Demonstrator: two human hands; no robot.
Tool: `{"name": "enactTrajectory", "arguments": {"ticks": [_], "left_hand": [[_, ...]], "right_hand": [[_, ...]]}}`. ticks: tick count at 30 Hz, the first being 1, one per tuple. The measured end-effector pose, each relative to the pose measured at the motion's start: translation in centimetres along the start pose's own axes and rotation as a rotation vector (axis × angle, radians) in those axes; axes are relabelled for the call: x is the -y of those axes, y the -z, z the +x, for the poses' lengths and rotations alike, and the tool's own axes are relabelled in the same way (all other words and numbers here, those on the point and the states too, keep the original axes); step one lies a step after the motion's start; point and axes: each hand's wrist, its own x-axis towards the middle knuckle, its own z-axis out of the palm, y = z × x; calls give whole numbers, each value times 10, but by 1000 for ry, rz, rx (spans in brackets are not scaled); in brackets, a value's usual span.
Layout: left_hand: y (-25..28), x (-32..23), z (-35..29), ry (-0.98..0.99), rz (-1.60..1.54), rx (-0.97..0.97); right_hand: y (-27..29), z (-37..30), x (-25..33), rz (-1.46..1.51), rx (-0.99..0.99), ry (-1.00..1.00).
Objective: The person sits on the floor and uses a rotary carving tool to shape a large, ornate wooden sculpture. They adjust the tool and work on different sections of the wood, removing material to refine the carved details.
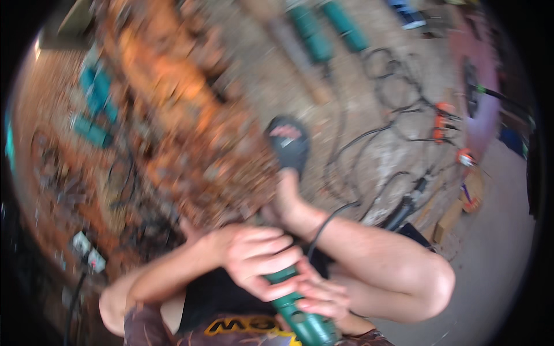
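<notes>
Both my hands are wrapped round a green corded power tool [309, 324], close to my body. My left hand [255, 258] grips its upper end, while my right hand [323, 293] closes round the middle of the casing. A black cord [329, 218] runs from near my hands toward the floor. The tool's working end is out of sight, so its exact kind cannot be told. Just beyond my hands lies a big rough piece of reddish-brown wood [167, 75], bright orange along its upper part. Motion blurs much of the picture.
My sandalled foot [288, 144] stands beside the wood. Green power tools [311, 33] lie ahead, and teal ones [98, 92] at left. Black cables [398, 86] loop across the right floor to an orange power strip [443, 122]. A white socket block [88, 251] lies at left.
</notes>
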Motion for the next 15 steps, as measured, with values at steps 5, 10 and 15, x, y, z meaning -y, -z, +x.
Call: {"name": "enactTrajectory", "arguments": {"ticks": [5, 10, 15], "left_hand": [[13, -3, 12, 60, 33, 88], [14, -11, 5, 48, 38, 122], [13, -7, 0, 13, 27, 127]], "right_hand": [[2, 9, 7, 318, 69, -11], [-8, 0, 5, 203, -35, 90], [-13, 0, 1, 174, -96, 141]]}}
